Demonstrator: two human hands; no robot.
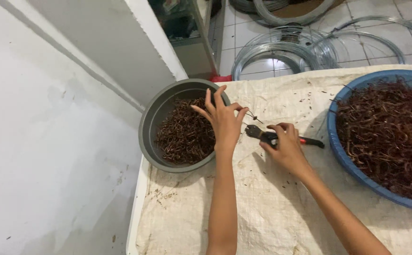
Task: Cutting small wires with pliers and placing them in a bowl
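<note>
A small wire piece (252, 116) was pinched between thumb and forefinger of the left hand (222, 122), just past the rim of the grey bowl (145, 123); it stuck out toward three o'clock from the fingertips, its long axis running roughly from ten to four, though it was too small to read its shape with certainty; the other fingers of that hand fanned wide and upward over the bowl's edge. Just beside the piece, at about five o'clock from it, lay the dark nose of the pliers (267, 136), gripped in the closed right hand (284, 144); the tool's long axis ran from ten to four, nose toward the wire, red-tipped handles trailing out at four o'clock beyond the fist; whether the tool's nose was parted could not be told. The left hand was plainly the nearer of the two to the bowl, which sat at nine o'clock from the wire and held a heap of brown curled wire (184, 134); well apart at three o'clock stood a blue basin (340, 151) heaped with similar reddish-brown curls; both vessels rested on a pale woven cloth (262, 208); grey wire coils (281, 49) lay on the tiled floor at twelve o'clock.
</note>
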